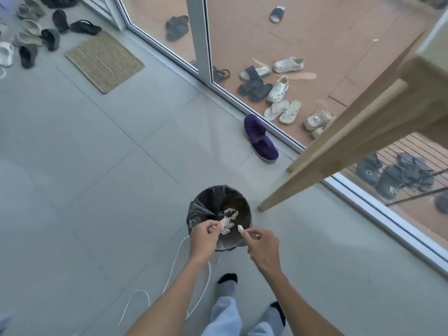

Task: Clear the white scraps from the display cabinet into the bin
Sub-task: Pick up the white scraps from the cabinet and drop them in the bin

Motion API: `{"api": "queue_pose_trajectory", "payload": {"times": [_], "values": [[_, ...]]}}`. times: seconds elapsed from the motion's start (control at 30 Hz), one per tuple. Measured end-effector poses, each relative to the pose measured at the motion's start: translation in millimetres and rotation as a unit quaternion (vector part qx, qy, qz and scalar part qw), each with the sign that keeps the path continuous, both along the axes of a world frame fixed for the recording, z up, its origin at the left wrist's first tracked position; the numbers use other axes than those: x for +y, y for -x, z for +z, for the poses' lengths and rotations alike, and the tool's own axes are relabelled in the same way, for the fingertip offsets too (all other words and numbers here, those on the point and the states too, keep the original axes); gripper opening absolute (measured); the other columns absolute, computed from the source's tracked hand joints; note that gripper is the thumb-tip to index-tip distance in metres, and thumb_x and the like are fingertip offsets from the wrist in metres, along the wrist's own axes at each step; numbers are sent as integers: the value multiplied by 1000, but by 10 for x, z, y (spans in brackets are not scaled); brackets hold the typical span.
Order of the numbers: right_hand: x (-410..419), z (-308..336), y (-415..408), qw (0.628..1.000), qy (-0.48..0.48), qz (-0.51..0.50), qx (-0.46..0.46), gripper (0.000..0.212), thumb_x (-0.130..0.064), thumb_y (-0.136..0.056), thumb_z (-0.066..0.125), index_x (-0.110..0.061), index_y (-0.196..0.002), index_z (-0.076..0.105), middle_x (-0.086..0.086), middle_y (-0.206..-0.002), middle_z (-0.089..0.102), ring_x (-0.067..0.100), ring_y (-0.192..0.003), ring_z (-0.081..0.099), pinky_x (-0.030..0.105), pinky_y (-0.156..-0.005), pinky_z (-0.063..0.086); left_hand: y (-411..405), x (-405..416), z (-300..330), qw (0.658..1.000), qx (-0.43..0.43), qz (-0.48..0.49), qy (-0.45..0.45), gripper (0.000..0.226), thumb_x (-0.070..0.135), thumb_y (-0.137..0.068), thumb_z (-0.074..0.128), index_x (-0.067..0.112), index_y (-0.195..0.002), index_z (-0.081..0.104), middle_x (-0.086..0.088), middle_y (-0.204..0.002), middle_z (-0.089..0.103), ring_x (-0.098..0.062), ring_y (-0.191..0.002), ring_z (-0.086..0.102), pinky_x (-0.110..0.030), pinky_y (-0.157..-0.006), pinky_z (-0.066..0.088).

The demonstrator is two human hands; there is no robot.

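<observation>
A small round bin [246, 215] lined with a black bag stands on the grey tiled floor. Several white scraps [230, 212] lie inside it. My left hand [206, 235] hovers over the bin's near rim, pinching a white scrap [222, 223] between the fingertips. My right hand [260, 246] is at the bin's right near edge, pinching another small white scrap [240, 228] over the opening. The wooden frame at the right [378, 117] looks like part of the cabinet; its shelves are out of view.
A wooden leg [286, 190] slants down to the floor right of the bin. A purple slipper [260, 138] lies by the sliding glass door track. A white cord [174, 270] loops on the floor under my left arm. My socked feet [226, 282] stand behind the bin.
</observation>
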State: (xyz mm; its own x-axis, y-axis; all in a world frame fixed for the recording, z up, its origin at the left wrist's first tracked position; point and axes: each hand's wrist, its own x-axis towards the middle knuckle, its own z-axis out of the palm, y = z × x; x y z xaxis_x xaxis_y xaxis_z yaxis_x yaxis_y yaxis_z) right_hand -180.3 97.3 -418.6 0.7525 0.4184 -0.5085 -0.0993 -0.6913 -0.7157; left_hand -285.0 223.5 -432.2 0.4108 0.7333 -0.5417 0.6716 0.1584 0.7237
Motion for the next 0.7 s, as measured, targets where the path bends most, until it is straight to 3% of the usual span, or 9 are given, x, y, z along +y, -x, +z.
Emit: {"api": "queue_pose_trajectory", "payload": {"times": [0.13,0.23,0.4,0.47,0.63,0.7], "values": [[19,-452,-16,1000,22,-9,2,27,-50,-85,72,-25,-74,77,-16,-44,58,6,-43,55,32,-61,55,-65,-9,-476,1000,7,-9,17,11,24,-89,66,24,-83,75,4,-67,68,-9,-61,58,-17,-55,45],[61,-630,-28,999,28,-20,12,22,-44,-86,72,-24,-80,79,-12,-45,57,5,-44,54,30,-60,54,-91,2,-694,999,9,-42,-6,17,25,-95,58,25,-93,75,13,-79,71,0,-74,63,-17,-64,45],[127,-637,-86,999,31,-26,14,15,-28,-90,68,-20,-98,77,-4,-52,65,8,-39,57,38,-63,60,-64,38,-711,998,11,-52,-24,22,23,-98,52,22,-101,74,11,-85,71,0,-82,63,-25,-75,51],[140,-575,-95,999,32,-17,11,16,-27,-91,66,-19,-100,76,1,-57,69,10,-41,59,38,-61,61,2,78,-673,998,27,-61,-22,23,22,-97,52,20,-104,74,4,-84,72,-8,-79,64,-28,-74,51],[144,-345,-138,999,30,1,-16,17,-29,-90,65,-23,-99,78,-2,-50,64,8,-44,57,40,-68,60,91,163,-488,983,60,-171,-17,28,21,-95,54,25,-118,69,16,-58,52,0,-53,47,-18,-55,36],[146,-230,-165,999,22,12,-21,15,-28,-91,65,-23,-99,77,-2,-49,63,7,-40,56,34,-64,60,58,179,-421,977,58,-206,-28,29,25,-95,53,33,-119,68,12,-53,53,-4,-50,48,-25,-54,43]]}}
